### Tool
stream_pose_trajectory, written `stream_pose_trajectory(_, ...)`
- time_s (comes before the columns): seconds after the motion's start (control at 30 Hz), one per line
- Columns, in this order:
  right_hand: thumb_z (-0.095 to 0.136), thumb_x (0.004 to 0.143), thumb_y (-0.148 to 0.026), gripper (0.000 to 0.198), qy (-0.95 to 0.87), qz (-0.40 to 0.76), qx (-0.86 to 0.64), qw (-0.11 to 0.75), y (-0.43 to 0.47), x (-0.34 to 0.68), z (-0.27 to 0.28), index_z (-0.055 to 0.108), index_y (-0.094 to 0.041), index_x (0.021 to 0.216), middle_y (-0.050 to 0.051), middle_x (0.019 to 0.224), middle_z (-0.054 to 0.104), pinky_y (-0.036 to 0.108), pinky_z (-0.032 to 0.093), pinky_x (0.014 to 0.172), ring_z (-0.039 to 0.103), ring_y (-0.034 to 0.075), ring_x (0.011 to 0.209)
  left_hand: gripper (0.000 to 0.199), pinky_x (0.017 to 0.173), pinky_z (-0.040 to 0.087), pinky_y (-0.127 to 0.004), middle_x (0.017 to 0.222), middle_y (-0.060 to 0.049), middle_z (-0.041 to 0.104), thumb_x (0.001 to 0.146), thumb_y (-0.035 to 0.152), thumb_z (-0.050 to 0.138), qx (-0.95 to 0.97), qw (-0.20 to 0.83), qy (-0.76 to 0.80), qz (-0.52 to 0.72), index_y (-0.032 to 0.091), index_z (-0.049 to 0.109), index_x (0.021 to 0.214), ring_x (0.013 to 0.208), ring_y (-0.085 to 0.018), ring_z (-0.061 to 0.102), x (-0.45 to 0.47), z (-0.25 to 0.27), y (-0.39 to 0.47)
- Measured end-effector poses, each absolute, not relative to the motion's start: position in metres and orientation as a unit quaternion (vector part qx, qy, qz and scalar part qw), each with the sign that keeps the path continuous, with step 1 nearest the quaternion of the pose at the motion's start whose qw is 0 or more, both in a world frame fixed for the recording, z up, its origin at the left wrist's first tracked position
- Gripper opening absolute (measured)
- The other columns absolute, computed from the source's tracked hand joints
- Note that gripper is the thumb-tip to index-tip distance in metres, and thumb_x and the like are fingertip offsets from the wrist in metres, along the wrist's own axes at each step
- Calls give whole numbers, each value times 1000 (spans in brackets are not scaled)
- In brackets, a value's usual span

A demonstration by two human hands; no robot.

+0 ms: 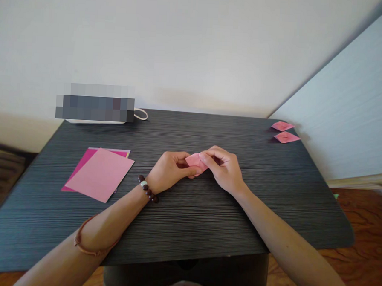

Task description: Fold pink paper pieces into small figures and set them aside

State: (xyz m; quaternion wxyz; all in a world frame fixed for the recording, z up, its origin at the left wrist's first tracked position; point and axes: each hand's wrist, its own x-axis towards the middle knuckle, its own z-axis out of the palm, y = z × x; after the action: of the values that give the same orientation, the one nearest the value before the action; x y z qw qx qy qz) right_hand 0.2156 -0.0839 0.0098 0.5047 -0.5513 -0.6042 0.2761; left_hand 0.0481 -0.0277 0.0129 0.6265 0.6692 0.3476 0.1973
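Between my two hands, over the middle of the dark table, is a small folded piece of pink paper [195, 160]. My left hand [170, 169] pinches its left and lower side between thumb and fingers. From the right, my right hand [223, 166] grips the upper right part, its thumb laid across the paper. The fingers cover part of the folds, so the exact shape is hidden. Left of my hands lies a loose stack of square paper, with a light pink sheet [101, 174] turned askew on top of a magenta sheet [82, 165].
Two folded pink paper pieces [284, 137] lie at the far right corner of the dark table [187, 219]. A blurred-out box-like object [97, 106] with a white cord loop [141, 114] stands at the back left. A wall runs behind, and a pale panel [349, 104] rises on the right.
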Motion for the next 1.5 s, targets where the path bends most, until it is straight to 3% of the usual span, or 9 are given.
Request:
stream_pose_trajectory(0.6, 56, 84, -35, 20, -585, 285, -570, 501, -83, 216, 7, 67, -19, 77, 0, 71, 62, 26, 40, 60, 54, 12, 66, 27, 65, 53, -23, 79, -5, 71, 76, 38, 64, 673, 623, 351, 190, 13, 69, 86, 67, -12, 64, 49, 17, -29)
stream_pose_trajectory(0.83, 59, 82, -36, 17, -612, 273, -566, 480, -84, 214, 12, 69, -23, 85, 1, 82, 57, 25, 39, 59, 51, 11, 69, 28, 62, 53, -22, 77, -4, 71, 79, 39, 61, 683, 605, 356, 202, 13, 70, 87, 67, -12, 64, 50, 16, -31)
stream_pose_trajectory(1.17, 64, 80, -33, 12, -601, 246, -579, 493, -83, 218, 8, 72, -25, 76, 0, 84, 53, 28, 39, 64, 49, 11, 75, 30, 59, 49, -20, 71, -3, 71, 80, 41, 58, 724, 535, 393, 188, 14, 72, 77, 63, -12, 64, 51, 19, -34)
stream_pose_trajectory(1.33, 65, 77, -39, 16, -581, 287, -582, 492, -82, 220, 8, 71, -24, 73, 1, 90, 55, 26, 36, 56, 48, 10, 70, 28, 61, 51, -22, 76, -3, 72, 75, 41, 64, 709, 564, 380, 189, 15, 70, 83, 65, -13, 64, 50, 20, -33)
stream_pose_trajectory(1.5, 60, 81, -39, 21, -577, 310, -569, 498, -81, 219, 7, 70, -23, 71, 1, 94, 58, 28, 40, 64, 52, 12, 76, 24, 61, 51, -23, 75, -3, 72, 75, 38, 65, 713, 563, 379, 179, 15, 71, 79, 62, -13, 64, 49, 18, -32)
